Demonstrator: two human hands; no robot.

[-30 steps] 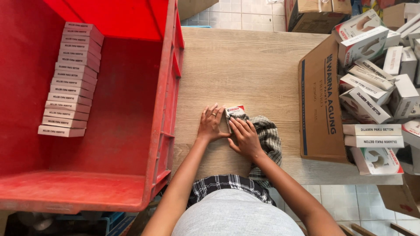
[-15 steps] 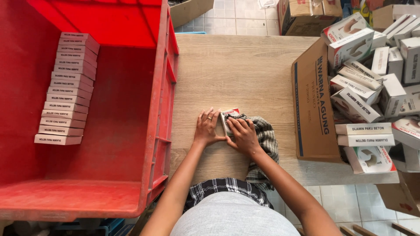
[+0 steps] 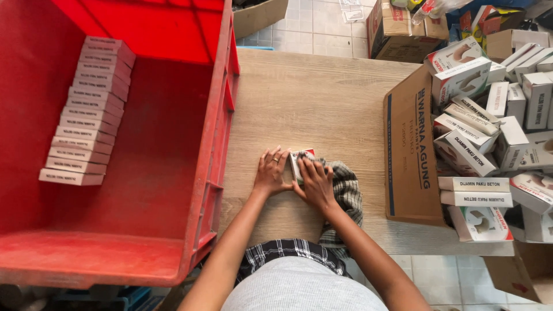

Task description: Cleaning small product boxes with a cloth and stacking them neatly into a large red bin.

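Note:
A small white box (image 3: 299,157) with a red corner lies on the wooden table (image 3: 322,98). My left hand (image 3: 272,171) rests flat against the box's left side, fingers spread, a ring on one finger. My right hand (image 3: 315,182) presses a grey checked cloth (image 3: 347,193) onto the top of the box. The cloth trails to the right and down over the table's near edge.
A big red crate (image 3: 214,144) stands at the left with a row of several white boxes (image 3: 86,109) inside. At the right, an opened cardboard carton (image 3: 410,150) holds a pile of similar white boxes (image 3: 489,132). More cartons (image 3: 397,23) sit on the tiled floor behind.
My right hand has slid the cloth a little toward me over the box. The left hand stays against the box's side. The view has shifted slightly.

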